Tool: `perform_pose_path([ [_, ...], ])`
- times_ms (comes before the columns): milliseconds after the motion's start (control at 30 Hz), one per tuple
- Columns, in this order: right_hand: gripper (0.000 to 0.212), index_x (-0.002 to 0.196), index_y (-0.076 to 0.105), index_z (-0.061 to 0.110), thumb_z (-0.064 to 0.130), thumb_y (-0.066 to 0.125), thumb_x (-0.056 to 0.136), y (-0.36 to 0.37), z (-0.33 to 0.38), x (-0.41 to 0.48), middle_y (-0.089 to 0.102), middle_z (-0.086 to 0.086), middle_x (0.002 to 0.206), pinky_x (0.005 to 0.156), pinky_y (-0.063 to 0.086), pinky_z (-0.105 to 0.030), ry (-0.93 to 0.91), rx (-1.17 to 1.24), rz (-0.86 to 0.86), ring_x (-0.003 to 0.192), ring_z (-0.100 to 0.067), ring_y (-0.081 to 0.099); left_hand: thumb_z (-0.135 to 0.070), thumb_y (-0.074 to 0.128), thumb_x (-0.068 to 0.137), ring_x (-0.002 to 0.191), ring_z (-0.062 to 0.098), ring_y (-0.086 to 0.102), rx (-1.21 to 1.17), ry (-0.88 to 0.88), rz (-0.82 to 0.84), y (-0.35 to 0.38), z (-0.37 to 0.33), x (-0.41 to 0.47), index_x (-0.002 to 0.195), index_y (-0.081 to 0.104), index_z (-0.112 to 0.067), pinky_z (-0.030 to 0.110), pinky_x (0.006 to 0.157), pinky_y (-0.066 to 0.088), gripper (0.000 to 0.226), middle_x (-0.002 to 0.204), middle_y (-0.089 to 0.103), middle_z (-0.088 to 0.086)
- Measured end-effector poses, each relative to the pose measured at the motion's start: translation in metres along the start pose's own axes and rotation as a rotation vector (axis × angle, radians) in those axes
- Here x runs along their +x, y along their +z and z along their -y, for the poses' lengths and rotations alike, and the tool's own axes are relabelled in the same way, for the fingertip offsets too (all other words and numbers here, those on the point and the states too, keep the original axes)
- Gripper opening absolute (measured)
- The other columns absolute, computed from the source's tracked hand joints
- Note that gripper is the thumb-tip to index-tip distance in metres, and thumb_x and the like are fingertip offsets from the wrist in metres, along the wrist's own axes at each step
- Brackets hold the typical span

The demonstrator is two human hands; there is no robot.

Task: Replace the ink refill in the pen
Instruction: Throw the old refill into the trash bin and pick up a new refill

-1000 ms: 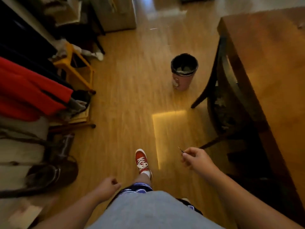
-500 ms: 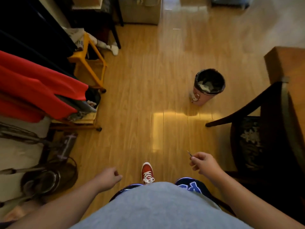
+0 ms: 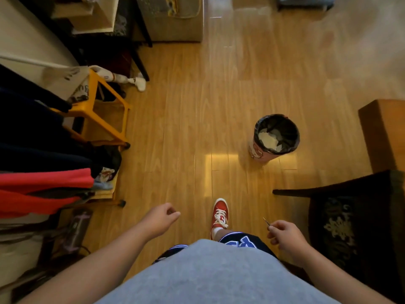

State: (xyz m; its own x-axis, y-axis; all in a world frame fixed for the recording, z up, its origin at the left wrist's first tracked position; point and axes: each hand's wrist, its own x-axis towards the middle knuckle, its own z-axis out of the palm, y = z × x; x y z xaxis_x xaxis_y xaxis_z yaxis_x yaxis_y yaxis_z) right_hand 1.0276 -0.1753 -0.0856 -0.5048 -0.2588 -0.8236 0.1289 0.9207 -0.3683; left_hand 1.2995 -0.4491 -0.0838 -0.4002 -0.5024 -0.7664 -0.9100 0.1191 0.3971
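Wooden floor (image 3: 186, 132) is spreading out below me as I am standing and looking down at my own hands. My right hand (image 3: 285, 235) is hanging low at my side, its grip pinching together on the refill (image 3: 265, 221), a thin dark sliver whose tip is poking up and to the left out of my fingers; most of its length is hiding inside my fist. My left hand (image 3: 161, 218) is floating out in front of my left side, fingers curling loosely into a half fist, and I am seeing nothing held in it, though the inside of the curl is turned partly away from me. The two hands are staying well apart, with my red shoe (image 3: 220, 216) showing on the floor between them and my grey shirt (image 3: 208, 273) filling the bottom of the view. Ahead and to the right a round bin (image 3: 258, 148) with a black liner is standing on the floor, pale scraps lying inside it. Further right, a corner of the table (image 3: 383, 132) is jutting into view, and a dark chair (image 3: 350, 216) is sitting just beside my right hand. On the left, red and dark clothes (image 3: 43, 178) are hanging over the edge of the floor, and a yellow stool (image 3: 111, 106) is standing behind them
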Motion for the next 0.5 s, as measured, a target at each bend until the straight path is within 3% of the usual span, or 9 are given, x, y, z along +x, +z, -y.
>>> perform_pose_path([
  [200,0.015,0.088,0.068,0.014,0.02,0.056,0.095,-0.047,0.113,0.053,0.072,-0.007,0.081,0.056,0.05,-0.029,-0.105,-0.048,0.052,0.067,-0.018,0.064,-0.041,0.062,0.086,0.082,0.013,0.065,-0.109,-0.129,-0.031,-0.03,-0.02,0.031,0.089,0.065,-0.024,0.038,0.079,0.055,0.018,0.089,0.07,-0.002],
  [333,0.013,0.092,0.067,0.019,0.022,0.055,0.096,-0.063,0.197,0.079,0.071,-0.005,0.086,0.057,0.05,-0.025,-0.207,-0.049,0.083,0.076,-0.019,0.067,-0.042,0.061,0.085,0.081,0.015,0.064,-0.101,-0.214,-0.022,-0.055,-0.015,0.049,0.084,0.063,-0.019,0.033,0.07,0.05,0.023,0.086,0.069,-0.001],
  [500,0.012,0.092,0.068,0.026,0.025,0.057,0.095,-0.067,0.284,0.121,0.073,0.001,0.085,0.061,0.051,-0.025,-0.284,-0.027,0.075,0.081,-0.015,0.069,-0.04,0.061,0.087,0.084,0.019,0.062,-0.093,-0.283,-0.007,-0.097,-0.011,0.101,0.086,0.06,-0.021,0.032,0.072,0.048,0.019,0.09,0.067,0.002],
])
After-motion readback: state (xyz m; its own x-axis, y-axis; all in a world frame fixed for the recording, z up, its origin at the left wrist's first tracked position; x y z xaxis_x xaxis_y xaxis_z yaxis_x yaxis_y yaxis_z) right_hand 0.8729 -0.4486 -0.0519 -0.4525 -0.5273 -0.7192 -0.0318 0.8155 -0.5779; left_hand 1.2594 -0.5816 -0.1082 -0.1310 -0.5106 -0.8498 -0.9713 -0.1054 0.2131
